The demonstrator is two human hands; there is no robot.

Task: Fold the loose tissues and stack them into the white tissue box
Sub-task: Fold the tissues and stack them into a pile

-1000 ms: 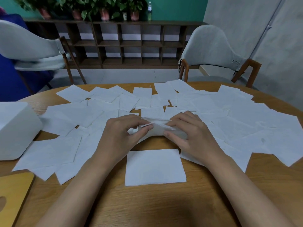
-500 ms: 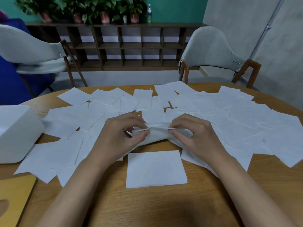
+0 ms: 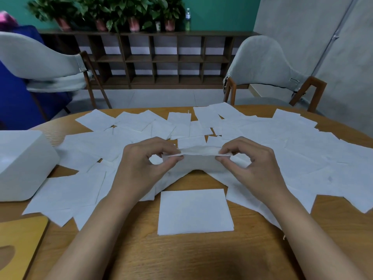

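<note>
A white tissue (image 3: 198, 158) hangs doubled over above the middle of the table. My left hand (image 3: 145, 168) pinches its upper left corner and my right hand (image 3: 250, 166) pinches its upper right corner, thumb against forefinger. Below them a folded tissue (image 3: 194, 211) lies flat on the wood. Several loose tissues (image 3: 302, 150) cover the table from left to right. The white tissue box (image 3: 22, 164) stands at the left edge, its opening not visible.
The round wooden table (image 3: 181, 255) has a yellow wooden lid (image 3: 18, 243) at the front left. Two grey chairs (image 3: 268, 77) stand behind the table, with a dark shelf (image 3: 161, 59) and potted plants further back.
Both hands have lifted the tissue off the table and moved apart, pulling its top edge straight between them. The view has tilted up slightly.
</note>
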